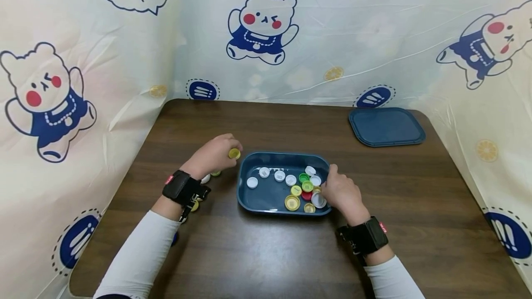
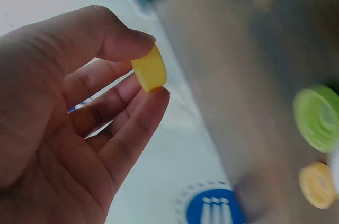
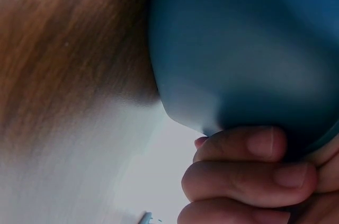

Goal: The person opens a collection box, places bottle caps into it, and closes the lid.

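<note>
My left hand [image 1: 215, 156] pinches a yellow bottle cap [image 2: 150, 69] between thumb and finger, just off the left end of a dark blue tray [image 1: 266, 206]. White, green, yellow and red caps lie in that tray, crowded toward its right side; one is a large yellow cap [image 1: 292, 202]. At the tray's right end, my right hand [image 1: 342, 194] grips the rim, its curled fingers [image 3: 249, 181] against the outer wall in the right wrist view. Below the left hand, a green cap [image 2: 319, 118] and an orange-yellow cap [image 2: 317, 185] rest on the table, partly blurred.
A second blue tray or lid [image 1: 387, 127] lies at the table's back right. More loose caps, including a yellow one [image 1: 195, 206], are partly hidden by the left wrist and forearm. A printed curtain [image 1: 332, 26] stands behind the wooden table [image 1: 270, 262].
</note>
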